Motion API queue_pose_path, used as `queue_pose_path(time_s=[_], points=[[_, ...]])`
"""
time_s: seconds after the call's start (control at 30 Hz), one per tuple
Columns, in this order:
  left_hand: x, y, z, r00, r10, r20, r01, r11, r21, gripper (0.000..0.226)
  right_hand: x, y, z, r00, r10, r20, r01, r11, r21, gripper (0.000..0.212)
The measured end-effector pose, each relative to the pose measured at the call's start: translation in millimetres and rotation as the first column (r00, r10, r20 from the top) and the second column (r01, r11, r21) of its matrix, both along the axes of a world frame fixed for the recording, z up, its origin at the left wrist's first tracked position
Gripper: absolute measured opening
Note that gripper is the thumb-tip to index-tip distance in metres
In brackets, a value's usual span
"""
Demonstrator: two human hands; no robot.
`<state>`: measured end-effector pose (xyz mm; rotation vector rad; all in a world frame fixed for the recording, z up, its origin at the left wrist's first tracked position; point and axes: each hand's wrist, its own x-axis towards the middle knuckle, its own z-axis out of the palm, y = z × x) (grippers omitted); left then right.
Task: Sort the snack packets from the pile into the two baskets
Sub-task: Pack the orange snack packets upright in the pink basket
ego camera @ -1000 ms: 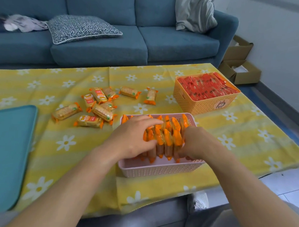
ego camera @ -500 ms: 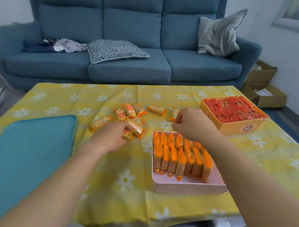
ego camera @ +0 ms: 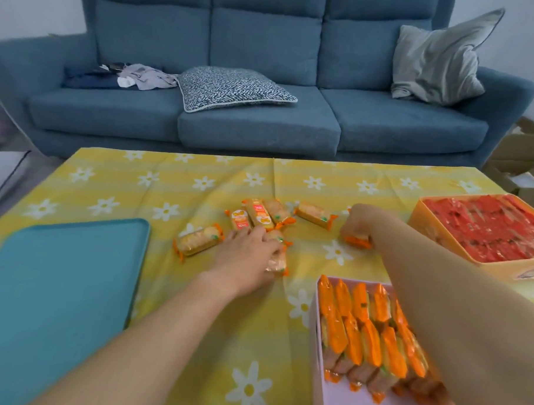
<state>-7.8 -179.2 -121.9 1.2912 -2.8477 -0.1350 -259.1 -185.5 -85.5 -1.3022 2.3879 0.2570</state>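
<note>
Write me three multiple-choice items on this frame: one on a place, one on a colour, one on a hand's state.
1. Where does the teal tray lie?
A) on the sofa
B) on the floor
C) on the tablecloth, left of the loose packets

2. What colour are the packets in the orange basket?
A) blue
B) red
C) green

3. What is the right hand doing?
A) gripping an orange packet on the cloth
B) lying flat and open
C) holding the tray

Answers:
1 C, the tray rests on the cloth at the left, with the packets to its right.
2 B, red packets fill it.
3 A, its fingers curl round the packet.
</note>
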Motion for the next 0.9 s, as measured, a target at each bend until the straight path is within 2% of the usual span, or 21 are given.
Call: queue_pose_path(time_s=[0.1,0.13,0.17,0.23,0.27,0.33,0.43,0.5,0.53,0.6,0.63,0.67,0.73,0.8,0.9], points=[[3,-3,14,0.966,0.148,-0.212,-0.136,0.988,0.069,0.036,-6,-15,-8,0.997,0.008,-0.081,-0.008,1.0,-0.004,0.064],[7,-6,16,0.947,0.203,-0.25,-0.188,0.979,0.081,0.033,-11,-21,-13,0.995,-0.006,-0.098,0.004,1.0,-0.024,0.074],[13,-10,15,0.938,0.238,-0.251,-0.227,0.971,0.074,0.032,-11,-24,-12,0.995,-0.032,-0.094,0.025,0.997,-0.074,0.075],[25,-15,5,0.946,0.288,-0.147,-0.277,0.957,0.092,0.037,-4,-33,-12,0.999,-0.023,-0.028,0.016,0.975,-0.22,0.052],[30,-16,0,0.951,0.302,-0.074,-0.289,0.946,0.149,0.045,2,-36,-12,1.0,0.006,0.02,-0.001,0.963,-0.269,0.039],[37,-14,-9,0.958,0.285,0.04,-0.285,0.926,0.248,0.069,19,-42,-13,0.996,0.079,0.046,-0.066,0.968,-0.243,0.048],[39,-7,-14,0.969,0.203,0.144,-0.226,0.96,0.167,0.102,38,-51,-21,0.989,0.146,0.03,-0.14,0.979,-0.145,0.069],[38,-5,-19,0.964,0.205,0.17,-0.227,0.966,0.123,0.099,42,-52,-27,0.984,0.178,0.021,-0.176,0.98,-0.098,0.09],[37,-3,-20,0.964,0.226,0.136,-0.246,0.958,0.149,0.091,41,-53,-31,0.982,0.186,0.008,-0.185,0.978,-0.098,0.089],[39,-4,-19,0.941,0.33,-0.076,-0.297,0.913,0.28,0.063,41,-52,-28,0.984,0.179,0.002,-0.178,0.976,-0.122,0.053],[40,-6,-19,0.889,0.407,-0.211,-0.313,0.875,0.369,0.049,39,-51,-27,0.989,0.137,0.06,-0.127,0.982,-0.137,0.034],[42,-9,-20,0.806,0.497,-0.322,-0.323,0.824,0.464,0.043,37,-52,-26,0.986,0.088,0.142,-0.065,0.985,-0.161,0.025],[42,-15,-20,0.604,0.649,-0.463,-0.315,0.728,0.609,0.042,36,-50,-25,0.923,-0.022,0.384,0.107,0.973,-0.203,0.022],[38,-21,-25,0.455,0.729,-0.512,-0.295,0.666,0.686,0.042,42,-44,-23,0.797,-0.112,0.593,0.245,0.958,-0.148,0.027],[28,-24,-33,0.358,0.791,-0.496,-0.184,0.58,0.793,0.041,60,-35,-26,0.622,-0.164,0.766,0.306,0.951,-0.046,0.032]])
